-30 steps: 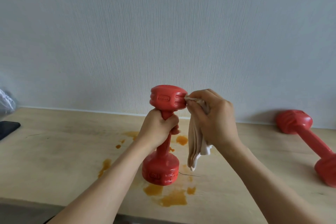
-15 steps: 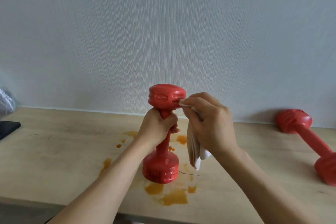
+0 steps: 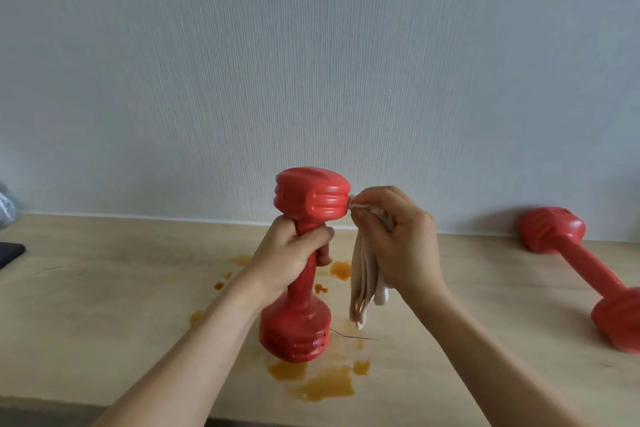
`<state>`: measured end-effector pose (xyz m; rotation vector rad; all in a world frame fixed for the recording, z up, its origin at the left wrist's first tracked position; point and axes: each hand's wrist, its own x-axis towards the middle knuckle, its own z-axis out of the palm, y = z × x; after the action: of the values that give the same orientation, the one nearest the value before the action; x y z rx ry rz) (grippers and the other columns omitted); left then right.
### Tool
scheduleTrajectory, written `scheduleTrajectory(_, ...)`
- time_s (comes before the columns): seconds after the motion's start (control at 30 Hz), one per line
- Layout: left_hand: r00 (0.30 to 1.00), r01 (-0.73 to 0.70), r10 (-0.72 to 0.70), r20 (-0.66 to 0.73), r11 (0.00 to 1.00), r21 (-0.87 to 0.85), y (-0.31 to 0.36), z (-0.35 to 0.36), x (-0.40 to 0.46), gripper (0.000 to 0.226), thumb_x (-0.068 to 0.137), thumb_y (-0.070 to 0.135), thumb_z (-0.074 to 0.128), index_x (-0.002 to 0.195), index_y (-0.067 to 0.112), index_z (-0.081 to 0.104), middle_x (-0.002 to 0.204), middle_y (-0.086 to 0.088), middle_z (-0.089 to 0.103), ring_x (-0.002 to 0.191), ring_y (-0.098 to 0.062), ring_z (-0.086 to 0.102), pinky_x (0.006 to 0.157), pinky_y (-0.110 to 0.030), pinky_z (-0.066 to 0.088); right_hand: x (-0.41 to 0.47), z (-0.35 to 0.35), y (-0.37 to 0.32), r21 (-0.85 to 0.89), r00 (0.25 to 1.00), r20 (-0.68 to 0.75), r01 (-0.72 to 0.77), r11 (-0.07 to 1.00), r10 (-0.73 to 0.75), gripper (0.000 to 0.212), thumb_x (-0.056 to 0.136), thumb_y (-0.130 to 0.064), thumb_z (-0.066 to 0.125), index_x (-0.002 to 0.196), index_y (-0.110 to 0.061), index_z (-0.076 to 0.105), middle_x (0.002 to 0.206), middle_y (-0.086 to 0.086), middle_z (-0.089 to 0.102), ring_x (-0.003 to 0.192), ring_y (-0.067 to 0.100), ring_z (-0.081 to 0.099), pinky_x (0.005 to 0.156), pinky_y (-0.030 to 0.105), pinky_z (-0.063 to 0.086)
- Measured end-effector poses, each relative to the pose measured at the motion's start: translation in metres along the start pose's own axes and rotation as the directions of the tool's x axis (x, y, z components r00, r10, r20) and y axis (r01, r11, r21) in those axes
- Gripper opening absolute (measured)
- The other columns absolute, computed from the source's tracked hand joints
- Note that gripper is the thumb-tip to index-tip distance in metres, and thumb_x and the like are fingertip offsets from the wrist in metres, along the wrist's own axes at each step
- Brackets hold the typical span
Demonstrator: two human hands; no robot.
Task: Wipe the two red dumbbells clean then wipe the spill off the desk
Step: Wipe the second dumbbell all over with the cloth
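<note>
I hold the first red dumbbell (image 3: 304, 263) upright in my left hand (image 3: 289, 255), grip wrapped round the handle just under the upper head, its lower head just above the tabletop (image 3: 104, 288) over the orange spill (image 3: 325, 383). My right hand (image 3: 398, 239) pinches the beige cloth (image 3: 363, 284), fingertips pressing its bunched top against the right side of the upper head while the rest hangs free beside the handle.

The second red dumbbell (image 3: 585, 270) lies on its side well apart to the right, one head near the wall (image 3: 311, 62), the other toward the near right. The wall closes the tabletop behind; the front edge runs just below the spill. Bare wood stretches left of the spill as far as a dark flat object (image 3: 10, 251) at the left border, and more bare wood lies between my right arm and the lying dumbbell.

Compared with half a second ago, the dumbbell has turned in my grip: the raised lettering panel that faced me now sits toward the left, and the ribbed side meets the cloth. That lettering is too blurred to read, as are the marks on the lower head.
</note>
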<state>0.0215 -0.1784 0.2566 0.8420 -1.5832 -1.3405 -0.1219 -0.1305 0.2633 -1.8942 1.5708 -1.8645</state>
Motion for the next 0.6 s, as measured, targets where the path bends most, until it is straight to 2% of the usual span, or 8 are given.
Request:
scheduleTrajectory(0.07, 0.999, 0.027, -0.029, -0.019, 0.998, -0.058, 0.001, -0.001, -0.001, 0.031, 0.084, -0.005, 0.057, 0.056, 0.009, 0.055, 0.046, -0.002, 0.049, 0.044, -0.013, 0.048, 0.05, -0.023, 0.044, 0.0, 0.003, -0.007, 0.005, 0.997, -0.037, 0.074, 0.997, -0.073, 0.011, 0.081, -0.007, 0.065, 0.085, -0.016, 0.07, 0.089, -0.012, 0.066, 0.085, 0.005, 0.063, 0.075, 0.03, 0.051)
scheduleTrajectory(0.17, 0.995, 0.061, -0.07, -0.066, 0.99, -0.126, 0.0, -0.004, 0.003, 0.037, 0.08, -0.004, 0.059, 0.049, 0.015, 0.056, 0.044, -0.003, 0.046, 0.04, -0.014, 0.043, 0.047, -0.024, 0.039, 0.001, 0.009, -0.017, -0.02, 0.979, -0.033, 0.2, 0.98, -0.201, 0.012, 0.083, -0.008, 0.065, 0.089, -0.016, 0.071, 0.092, -0.007, 0.066, 0.088, 0.017, 0.064, 0.074, 0.037, 0.052)
scheduleTrajectory(0.23, 0.994, 0.047, -0.056, -0.09, 0.995, -0.09, 0.0, -0.004, 0.003, 0.042, 0.08, -0.002, 0.061, 0.044, 0.019, 0.056, 0.042, -0.002, 0.044, 0.039, -0.016, 0.042, 0.048, -0.026, 0.038, 0.003, 0.012, -0.015, -0.032, 0.982, -0.031, 0.184, 0.982, -0.185, 0.012, 0.083, -0.006, 0.065, 0.089, -0.016, 0.07, 0.092, -0.009, 0.065, 0.087, 0.013, 0.063, 0.074, 0.035, 0.051)
scheduleTrajectory(0.3, 0.996, 0.016, -0.021, -0.089, 0.999, -0.052, 0.001, -0.003, 0.0, 0.042, 0.079, 0.0, 0.063, 0.042, 0.018, 0.052, 0.039, -0.001, 0.041, 0.037, -0.016, 0.039, 0.048, -0.025, 0.037, 0.005, 0.013, -0.007, -0.036, 0.994, -0.04, 0.104, 0.994, -0.105, 0.013, 0.082, -0.004, 0.065, 0.086, -0.014, 0.07, 0.089, -0.012, 0.064, 0.083, 0.005, 0.062, 0.074, 0.03, 0.05)
scheduleTrajectory(0.4, 0.998, -0.012, 0.01, -0.064, 1.0, -0.019, 0.005, 0.002, -0.005, 0.041, 0.075, 0.002, 0.065, 0.042, 0.019, 0.05, 0.037, -0.001, 0.038, 0.035, -0.016, 0.036, 0.044, -0.022, 0.036, 0.007, 0.012, 0.002, -0.065, 0.996, -0.076, 0.05, 0.997, -0.055, 0.012, 0.081, -0.002, 0.064, 0.084, -0.012, 0.07, 0.086, -0.012, 0.064, 0.081, 0.007, 0.062, 0.073, 0.034, 0.05)
scheduleTrajectory(0.47, 0.995, 0.03, -0.037, -0.089, 0.997, -0.078, 0.004, 0.001, -0.002, 0.043, 0.077, -0.004, 0.063, 0.042, 0.019, 0.052, 0.037, 0.0, 0.038, 0.034, -0.015, 0.034, 0.043, -0.022, 0.034, 0.005, 0.013, -0.004, -0.066, 0.99, -0.082, 0.113, 0.991, -0.118, 0.012, 0.081, -0.004, 0.064, 0.086, -0.012, 0.071, 0.089, -0.009, 0.066, 0.083, 0.014, 0.064, 0.073, 0.038, 0.051)
scheduleTrajectory(0.6, 0.991, 0.073, -0.087, -0.104, 0.989, -0.132, 0.0, -0.002, 0.007, 0.046, 0.077, -0.005, 0.06, 0.039, 0.019, 0.053, 0.037, 0.001, 0.039, 0.033, -0.014, 0.035, 0.045, -0.025, 0.033, 0.001, 0.013, -0.018, -0.12, 0.963, -0.047, 0.259, 0.958, -0.266, 0.012, 0.083, -0.007, 0.065, 0.089, -0.014, 0.073, 0.093, -0.006, 0.068, 0.084, 0.02, 0.064, 0.073, 0.034, 0.051)
